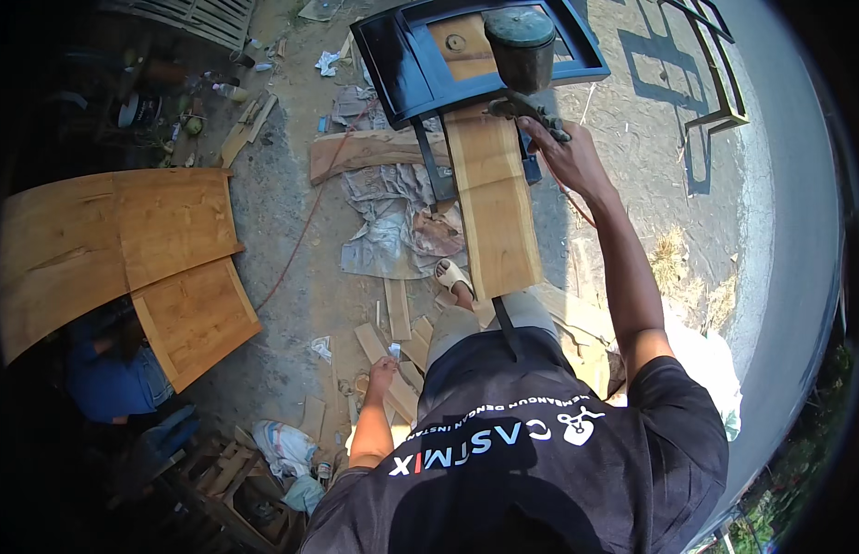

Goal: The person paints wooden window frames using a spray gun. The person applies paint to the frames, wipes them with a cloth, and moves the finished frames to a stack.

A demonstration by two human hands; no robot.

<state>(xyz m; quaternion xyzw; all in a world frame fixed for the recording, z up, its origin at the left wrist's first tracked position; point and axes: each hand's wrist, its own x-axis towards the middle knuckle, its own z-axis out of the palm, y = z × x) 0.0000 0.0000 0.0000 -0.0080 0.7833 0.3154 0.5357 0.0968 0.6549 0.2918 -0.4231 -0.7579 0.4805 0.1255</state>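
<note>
Right hand [570, 157], fingers closed round the grip of a dark spray gun [524, 65], its cup ahead of the hand; pale wooden board [498, 231], left of that hand and extending toward the body; glossy black frame [388, 69], beyond the hand; left hand [381, 373], fingers curled, contents cannot be told; wood offcuts [371, 343], near the left hand.

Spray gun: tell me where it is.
In the head view, the spray gun is in the right hand, above and right of centre, its dark cup overlapping the glossy black frame.
</note>
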